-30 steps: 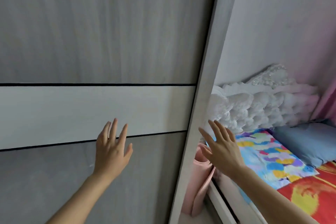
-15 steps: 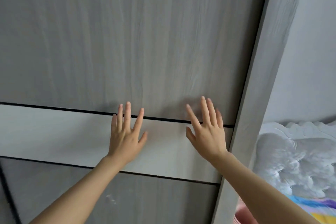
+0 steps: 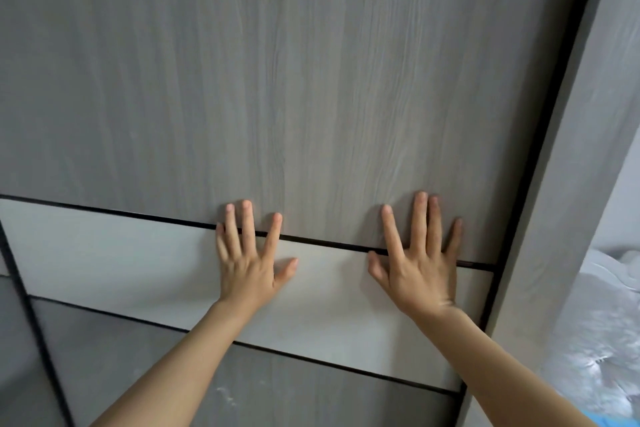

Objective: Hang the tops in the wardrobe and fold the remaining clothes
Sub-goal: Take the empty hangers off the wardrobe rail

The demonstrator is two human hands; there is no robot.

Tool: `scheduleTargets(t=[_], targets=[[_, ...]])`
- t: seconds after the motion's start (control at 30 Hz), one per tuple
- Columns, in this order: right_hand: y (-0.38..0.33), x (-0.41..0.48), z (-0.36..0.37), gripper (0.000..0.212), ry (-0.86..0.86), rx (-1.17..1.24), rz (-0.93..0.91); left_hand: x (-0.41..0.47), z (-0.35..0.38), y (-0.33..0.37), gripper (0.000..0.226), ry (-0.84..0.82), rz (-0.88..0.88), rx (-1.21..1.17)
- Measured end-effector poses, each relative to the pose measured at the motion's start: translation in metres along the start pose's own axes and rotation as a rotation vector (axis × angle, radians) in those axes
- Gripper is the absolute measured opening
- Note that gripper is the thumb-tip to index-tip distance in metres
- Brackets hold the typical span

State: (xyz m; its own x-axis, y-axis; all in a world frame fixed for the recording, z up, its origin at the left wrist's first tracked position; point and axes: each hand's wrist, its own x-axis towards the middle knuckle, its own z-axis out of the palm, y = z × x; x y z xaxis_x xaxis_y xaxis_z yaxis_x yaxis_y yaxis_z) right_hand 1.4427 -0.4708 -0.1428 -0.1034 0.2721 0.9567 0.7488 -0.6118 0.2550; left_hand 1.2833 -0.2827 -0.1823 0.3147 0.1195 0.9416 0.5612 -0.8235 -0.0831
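A grey wood-grain wardrobe door fills the view, crossed by a pale horizontal band edged with black lines. My left hand lies flat on the door with fingers spread, fingertips over the band's upper line. My right hand presses flat beside it, nearer the door's right edge. Neither hand holds anything. No clothes are visible.
The wardrobe's grey side frame runs down the right. Beyond it shows a white tufted headboard and a sliver of blue bedding. A second door panel edge stands at the lower left.
Both hands have come up from in front of the wardrobe and now rest flat on the door. The view has swung left, away from the bed; the door's left edge now shows.
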Motion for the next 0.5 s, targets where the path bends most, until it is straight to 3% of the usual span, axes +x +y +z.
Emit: scheduleTargets(t=[0.3,0.5], targets=[[-0.028,0.004,0.008,0.053,0.046,0.025,0.006,-0.006,0.012,-0.032,0.07,0.112,0.018,0.004],[-0.059,0.014,0.017,0.06,0.071,0.076,0.004,-0.007,0.011,-0.065,0.07,0.086,0.005,0.039]])
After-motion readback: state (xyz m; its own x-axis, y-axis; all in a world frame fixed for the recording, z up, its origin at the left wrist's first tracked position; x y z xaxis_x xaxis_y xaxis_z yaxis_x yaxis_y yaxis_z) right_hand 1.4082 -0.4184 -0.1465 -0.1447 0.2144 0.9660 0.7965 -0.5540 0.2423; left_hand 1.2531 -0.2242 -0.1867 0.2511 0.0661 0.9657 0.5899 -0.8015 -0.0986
